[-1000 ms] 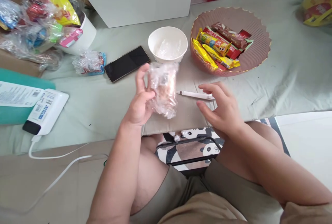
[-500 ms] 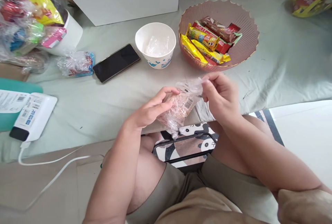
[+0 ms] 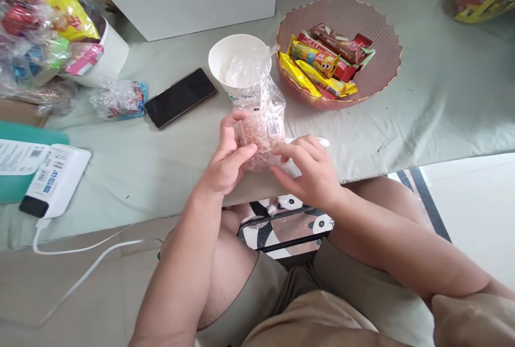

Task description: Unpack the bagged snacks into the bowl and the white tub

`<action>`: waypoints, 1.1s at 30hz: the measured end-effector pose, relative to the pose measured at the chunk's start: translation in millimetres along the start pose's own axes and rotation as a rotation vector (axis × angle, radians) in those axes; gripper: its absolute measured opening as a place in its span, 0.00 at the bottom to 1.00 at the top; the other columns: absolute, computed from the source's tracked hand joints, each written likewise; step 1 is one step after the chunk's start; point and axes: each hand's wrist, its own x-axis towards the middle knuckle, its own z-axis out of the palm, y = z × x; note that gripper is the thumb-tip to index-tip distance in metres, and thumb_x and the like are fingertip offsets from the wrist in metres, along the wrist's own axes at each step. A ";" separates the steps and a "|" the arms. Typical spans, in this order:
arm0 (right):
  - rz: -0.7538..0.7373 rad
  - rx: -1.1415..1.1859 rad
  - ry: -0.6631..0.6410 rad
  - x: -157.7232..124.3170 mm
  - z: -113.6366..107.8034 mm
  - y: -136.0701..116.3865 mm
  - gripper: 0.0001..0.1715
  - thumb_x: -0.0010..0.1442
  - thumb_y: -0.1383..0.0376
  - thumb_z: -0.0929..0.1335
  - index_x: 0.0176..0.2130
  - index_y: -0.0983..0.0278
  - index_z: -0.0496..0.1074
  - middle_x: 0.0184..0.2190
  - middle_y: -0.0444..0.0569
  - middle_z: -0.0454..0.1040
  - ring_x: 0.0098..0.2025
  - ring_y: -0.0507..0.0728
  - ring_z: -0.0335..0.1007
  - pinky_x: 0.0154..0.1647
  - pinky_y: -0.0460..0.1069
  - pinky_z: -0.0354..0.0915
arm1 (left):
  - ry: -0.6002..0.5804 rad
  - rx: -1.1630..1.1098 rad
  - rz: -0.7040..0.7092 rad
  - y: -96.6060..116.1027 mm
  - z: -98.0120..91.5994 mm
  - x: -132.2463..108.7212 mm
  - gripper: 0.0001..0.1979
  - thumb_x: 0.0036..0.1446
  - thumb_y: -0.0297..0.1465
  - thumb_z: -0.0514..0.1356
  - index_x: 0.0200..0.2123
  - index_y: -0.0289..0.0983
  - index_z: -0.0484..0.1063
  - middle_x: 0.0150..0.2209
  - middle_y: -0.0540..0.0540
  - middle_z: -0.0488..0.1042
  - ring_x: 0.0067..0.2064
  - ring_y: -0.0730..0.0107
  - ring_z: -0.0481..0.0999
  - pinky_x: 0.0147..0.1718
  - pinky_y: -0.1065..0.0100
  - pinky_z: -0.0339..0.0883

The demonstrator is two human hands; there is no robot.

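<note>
A clear plastic food packet (image 3: 259, 132) with pinkish-brown, crumbly-looking contents and a printed barcode stands tilted at the table's front edge. My left hand (image 3: 229, 159) is closed on its left side, thumb in front. Its loose, crinkled top reaches up over the rim of a white paper cup (image 3: 237, 46) with blue print. My right hand (image 3: 308, 170) is at the packet's lower right, fingers bent and apart, the index fingertip touching or very near the wrap. A slim white item (image 3: 322, 142) shows just behind the right hand; its kind is unclear.
A pink ribbed bowl (image 3: 378, 68) holds several wrapped snack bars. Left of the cup lies a black phone (image 3: 181, 98), then a small wrapped packet (image 3: 118, 99). A white bin (image 3: 115, 46) overflows with wrappers. A white power bank (image 3: 56, 181) has a cable (image 3: 96, 266) trailing down.
The packet has swung up and away from me, its top now over the cup's rim. My right hand has let go of that top and moved down to the packet's lower right.
</note>
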 end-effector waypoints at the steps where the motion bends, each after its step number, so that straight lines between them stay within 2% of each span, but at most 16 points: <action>1: -0.014 -0.048 0.015 -1.3 2.5 -1.1 0.07 0.68 0.67 0.68 0.47 0.58 0.74 0.32 0.45 0.76 0.38 0.56 0.70 0.41 0.53 0.66 | 0.024 0.030 0.020 -1.0 0.6 0.2 0.27 0.63 0.47 0.63 0.62 0.59 0.57 0.49 0.47 0.76 0.42 0.61 0.82 0.34 0.61 0.79; 3: -0.057 -0.096 0.059 -2.9 4.8 -2.5 0.09 0.68 0.71 0.68 0.43 0.57 0.75 0.29 0.44 0.75 0.37 0.55 0.69 0.40 0.53 0.63 | 0.091 0.085 0.064 -2.8 0.2 1.1 0.25 0.65 0.47 0.60 0.62 0.59 0.57 0.48 0.47 0.76 0.40 0.61 0.82 0.34 0.61 0.78; 6: -0.208 -0.079 0.089 -4.8 4.3 -6.5 0.10 0.66 0.72 0.68 0.41 0.56 0.75 0.30 0.43 0.74 0.40 0.55 0.68 0.41 0.53 0.59 | 0.213 0.113 0.111 -5.1 -5.3 4.0 0.22 0.67 0.47 0.56 0.62 0.59 0.56 0.51 0.46 0.75 0.44 0.59 0.82 0.40 0.55 0.79; 8: -0.314 -0.045 0.014 -6.2 4.1 -10.2 0.09 0.66 0.72 0.68 0.40 0.57 0.75 0.30 0.43 0.74 0.41 0.55 0.69 0.41 0.54 0.59 | 0.288 0.105 0.132 -6.1 -11.3 5.8 0.21 0.68 0.48 0.55 0.61 0.58 0.56 0.54 0.46 0.73 0.48 0.57 0.81 0.45 0.51 0.79; 10: -0.373 0.015 -0.125 -6.8 4.2 -13.1 0.08 0.67 0.71 0.67 0.39 0.59 0.74 0.29 0.43 0.75 0.37 0.54 0.68 0.39 0.54 0.58 | 0.336 0.121 0.140 -6.4 -16.6 6.4 0.21 0.68 0.49 0.55 0.61 0.58 0.56 0.53 0.46 0.73 0.47 0.57 0.81 0.48 0.48 0.78; 12: -0.313 0.124 -0.198 -5.8 3.6 -14.0 0.06 0.67 0.70 0.66 0.39 0.59 0.72 0.26 0.41 0.73 0.30 0.52 0.65 0.35 0.52 0.58 | 0.331 0.150 0.125 -6.2 -18.5 5.3 0.24 0.67 0.52 0.57 0.61 0.58 0.55 0.50 0.46 0.73 0.44 0.59 0.81 0.49 0.47 0.78; 15: -0.060 0.197 -0.083 -2.6 2.0 -12.0 0.03 0.67 0.64 0.67 0.39 0.59 0.67 0.24 0.39 0.69 0.25 0.51 0.63 0.30 0.49 0.59 | 0.257 0.147 0.107 -5.5 -12.2 1.8 0.30 0.62 0.55 0.63 0.61 0.59 0.54 0.49 0.47 0.71 0.40 0.62 0.79 0.48 0.48 0.79; 17: 0.066 0.103 -0.002 -1.1 2.6 -9.1 0.11 0.65 0.56 0.70 0.39 0.59 0.66 0.27 0.42 0.72 0.29 0.52 0.67 0.30 0.49 0.62 | 0.201 0.135 0.105 -5.1 -3.3 -0.6 0.33 0.61 0.57 0.64 0.61 0.59 0.53 0.49 0.46 0.70 0.42 0.62 0.79 0.46 0.50 0.79; 19: 0.136 -0.024 0.011 -0.9 4.9 -5.4 0.16 0.63 0.51 0.71 0.40 0.59 0.67 0.32 0.46 0.75 0.32 0.55 0.70 0.32 0.50 0.64 | 0.150 0.139 0.108 -5.1 6.2 -2.2 0.34 0.60 0.58 0.64 0.61 0.58 0.53 0.49 0.45 0.69 0.43 0.60 0.78 0.45 0.52 0.78; 21: 0.196 -0.095 -0.008 -1.0 6.8 -1.3 0.11 0.65 0.55 0.70 0.40 0.60 0.69 0.34 0.48 0.76 0.33 0.55 0.70 0.34 0.50 0.64 | 0.107 0.159 0.121 -5.3 13.3 -2.6 0.33 0.60 0.58 0.64 0.59 0.56 0.54 0.48 0.45 0.68 0.42 0.61 0.77 0.43 0.54 0.77; 23: 0.233 -0.085 -0.029 0.0 6.0 2.6 0.05 0.67 0.62 0.68 0.38 0.60 0.70 0.32 0.47 0.75 0.33 0.54 0.69 0.34 0.50 0.63 | 0.097 0.191 0.150 -5.8 16.7 -1.7 0.30 0.61 0.57 0.64 0.58 0.54 0.55 0.47 0.45 0.66 0.41 0.63 0.75 0.43 0.56 0.76; 26: 0.247 0.050 -0.041 4.8 -1.2 5.8 0.08 0.67 0.66 0.67 0.34 0.61 0.70 0.30 0.45 0.75 0.33 0.53 0.70 0.35 0.49 0.64 | 0.105 0.224 0.205 -6.5 16.2 0.9 0.26 0.64 0.53 0.63 0.56 0.54 0.56 0.45 0.47 0.65 0.39 0.67 0.72 0.39 0.61 0.74; 29: 0.296 0.168 -0.074 10.5 -10.9 4.7 0.09 0.66 0.66 0.69 0.32 0.60 0.69 0.29 0.44 0.75 0.31 0.52 0.69 0.34 0.49 0.65 | 0.132 0.254 0.240 -6.9 13.6 2.7 0.24 0.66 0.50 0.63 0.57 0.54 0.57 0.43 0.47 0.64 0.36 0.69 0.71 0.35 0.65 0.72; 33: 0.304 0.183 -0.052 12.1 -16.7 0.9 0.11 0.66 0.66 0.70 0.31 0.60 0.68 0.27 0.43 0.73 0.29 0.52 0.67 0.32 0.49 0.65 | 0.215 0.331 0.268 -7.9 11.3 3.3 0.24 0.65 0.52 0.63 0.57 0.52 0.58 0.46 0.46 0.66 0.40 0.66 0.74 0.39 0.64 0.74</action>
